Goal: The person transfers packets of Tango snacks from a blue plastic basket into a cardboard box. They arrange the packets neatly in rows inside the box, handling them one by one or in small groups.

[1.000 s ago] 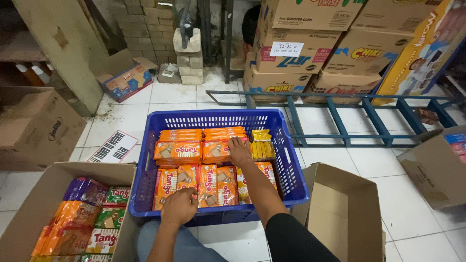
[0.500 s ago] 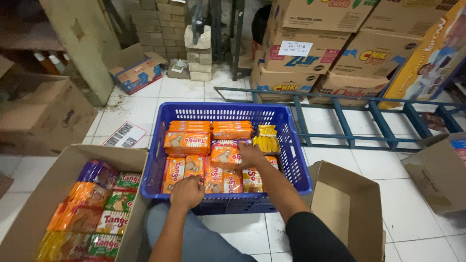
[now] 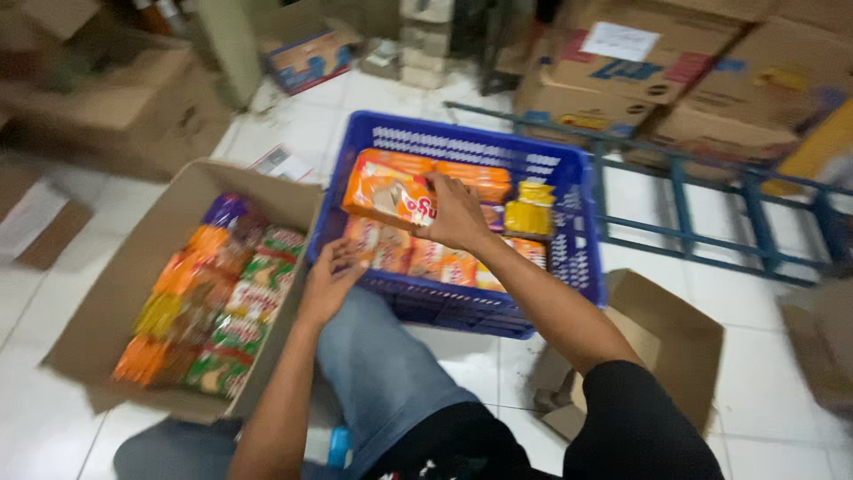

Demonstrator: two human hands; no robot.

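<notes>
1. Two big containers crowd our knees: the blue crate (image 3: 582,267) could tip off our lap, since nothing steadies it.
2. Our right hand (image 3: 455,213) grips an orange wafer pack (image 3: 384,197) above the crate's rows; a loose pinch could drop it.
3. Our left hand (image 3: 330,283) rests half-open at the crate's near edge beside the cardboard box (image 3: 124,293), holding nothing.

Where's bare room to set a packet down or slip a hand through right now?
Bare white floor tiles lie between the blue crate and the blue metal frame, and beyond the empty carton. Crowded: the crate's packet rows under the right hand holding an orange packet, and the packed carton by the left hand.
</notes>
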